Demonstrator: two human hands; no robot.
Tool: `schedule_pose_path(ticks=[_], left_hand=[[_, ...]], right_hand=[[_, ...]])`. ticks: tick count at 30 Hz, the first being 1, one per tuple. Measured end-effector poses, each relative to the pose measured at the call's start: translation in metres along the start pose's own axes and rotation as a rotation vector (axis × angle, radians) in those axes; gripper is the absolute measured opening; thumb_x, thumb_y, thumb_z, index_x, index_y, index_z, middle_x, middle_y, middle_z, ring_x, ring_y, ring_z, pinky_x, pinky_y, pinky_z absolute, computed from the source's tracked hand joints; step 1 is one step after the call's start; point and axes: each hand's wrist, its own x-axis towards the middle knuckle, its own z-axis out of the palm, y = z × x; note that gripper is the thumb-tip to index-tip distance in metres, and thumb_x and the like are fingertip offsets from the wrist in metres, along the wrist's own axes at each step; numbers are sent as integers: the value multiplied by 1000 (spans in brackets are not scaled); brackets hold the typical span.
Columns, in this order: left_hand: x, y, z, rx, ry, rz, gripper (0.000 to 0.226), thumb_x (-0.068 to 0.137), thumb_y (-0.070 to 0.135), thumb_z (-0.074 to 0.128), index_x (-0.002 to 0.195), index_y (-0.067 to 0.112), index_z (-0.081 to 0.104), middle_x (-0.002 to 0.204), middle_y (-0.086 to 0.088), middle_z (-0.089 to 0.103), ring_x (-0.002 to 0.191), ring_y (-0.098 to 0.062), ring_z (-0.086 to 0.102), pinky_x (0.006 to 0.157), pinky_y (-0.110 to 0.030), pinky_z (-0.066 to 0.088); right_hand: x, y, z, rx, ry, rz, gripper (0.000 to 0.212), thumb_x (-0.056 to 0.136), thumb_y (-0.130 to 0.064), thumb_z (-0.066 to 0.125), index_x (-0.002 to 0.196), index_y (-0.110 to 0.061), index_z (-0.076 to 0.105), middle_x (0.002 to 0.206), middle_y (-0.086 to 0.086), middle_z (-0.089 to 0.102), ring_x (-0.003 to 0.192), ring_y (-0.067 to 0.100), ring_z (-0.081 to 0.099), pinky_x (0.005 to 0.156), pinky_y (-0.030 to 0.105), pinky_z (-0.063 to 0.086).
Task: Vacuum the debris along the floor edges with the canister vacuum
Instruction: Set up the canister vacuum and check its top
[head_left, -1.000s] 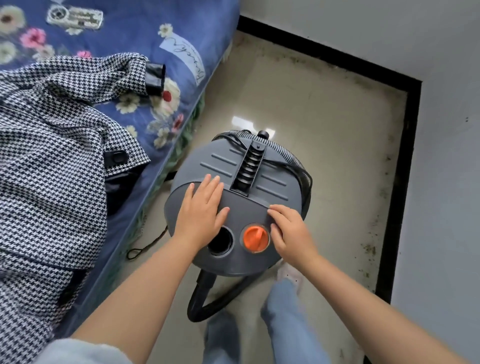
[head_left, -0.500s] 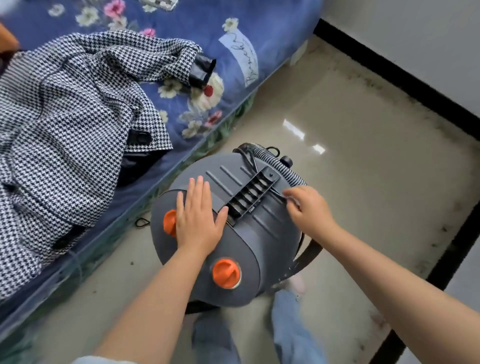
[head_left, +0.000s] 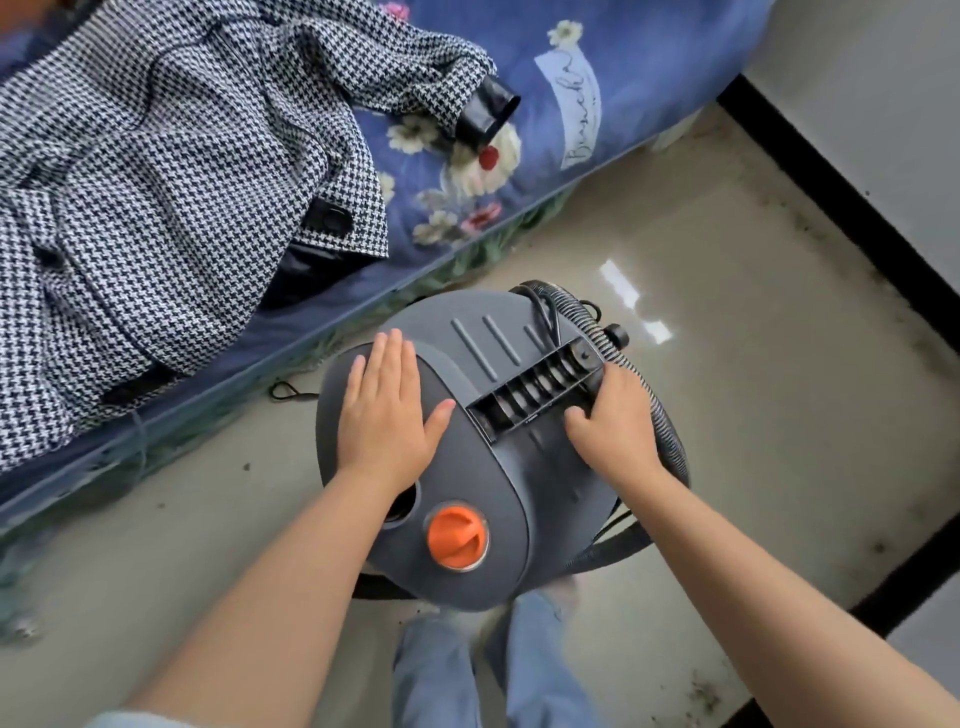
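Here the canister vacuum (head_left: 498, 467) stands on the floor (head_left: 727, 415) just beside the bed (head_left: 649, 78), its grey lid facing up. The left hand (head_left: 387, 415) lies flat on the lid — fingers (head_left: 389, 364) straight and pressed together, thumb out to the side. The right hand (head_left: 615, 421) rests at the end of the ribbed black handle (head_left: 535, 397), fingers curled at it; whether they actually clasp it cannot be told. An orange knob (head_left: 457, 538) sits near the lid's front, and a ribbed hose (head_left: 660, 410) wraps the far side. A houndstooth coat (head_left: 171, 197) lies on the bed. Dark debris (head_left: 883, 519) speckles the floor along the black skirting (head_left: 831, 182).
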Motion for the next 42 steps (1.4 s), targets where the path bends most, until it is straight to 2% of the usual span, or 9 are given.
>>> schedule_pose_path(ticks=[3,5,10,17,27,30,33,37,42], left_hand=[[-2,1,-4,21,-9,6,78,95,53,14,146,-4,-3,155,-18,-5,145,-27,-5,114,-34,-9],[0,2,-8,47,-81,6,75,97,49,16,145,-3,-8,155,-17,-11,144,-25,-10,115,-34,-10],[-1,2,-7,7,-84,18,73,98,48,16,145,-3,-7,155,-17,-10,144,-25,-10,114,-33,-11],[-1,-4,-13,27,-149,86,76,97,47,20,145,-4,-8,155,-19,-11,144,-27,-12,116,-34,-5],[1,-13,-18,76,-247,214,82,97,49,25,143,-8,-11,152,-24,-15,142,-33,-15,117,-37,-1],[2,-12,-19,101,-258,211,82,97,50,23,143,-8,-11,152,-25,-15,142,-33,-16,117,-37,-1],[1,-11,-20,136,-272,200,81,97,50,22,143,-9,-11,152,-25,-15,142,-34,-15,117,-37,-1],[1,-11,-20,175,-269,208,81,97,50,20,142,-10,-11,152,-26,-15,142,-35,-15,116,-37,-1],[2,-11,-18,204,-259,220,81,97,50,19,142,-10,-12,152,-26,-15,142,-35,-15,116,-37,-2]], right_hand=[[-6,-1,11,-132,43,-12,23,91,-16,52,104,3,52,108,19,51,106,33,46,89,36,33],[-8,0,17,-155,84,-40,21,94,-15,48,92,4,58,98,20,55,96,37,51,77,37,35],[-17,5,15,-269,119,-97,21,94,-11,45,95,1,63,93,15,57,87,33,52,70,29,16],[-42,4,12,-248,34,55,23,96,-19,43,107,-6,59,109,9,56,103,30,53,79,34,34],[-77,42,-12,-270,-10,276,14,89,-10,44,88,-7,58,103,15,61,97,35,56,71,32,38],[-77,45,-19,-194,-48,257,23,90,-15,47,102,-6,64,106,13,63,99,32,56,78,34,46],[-74,30,-16,-142,-59,169,35,92,-22,51,124,-11,54,120,11,55,113,28,51,90,33,41],[-50,-5,7,-147,-11,57,40,94,-24,48,131,-11,44,132,10,48,123,30,41,99,38,37],[-34,-21,34,-147,262,134,28,91,-16,52,116,-3,55,114,15,54,111,35,47,87,40,39]])
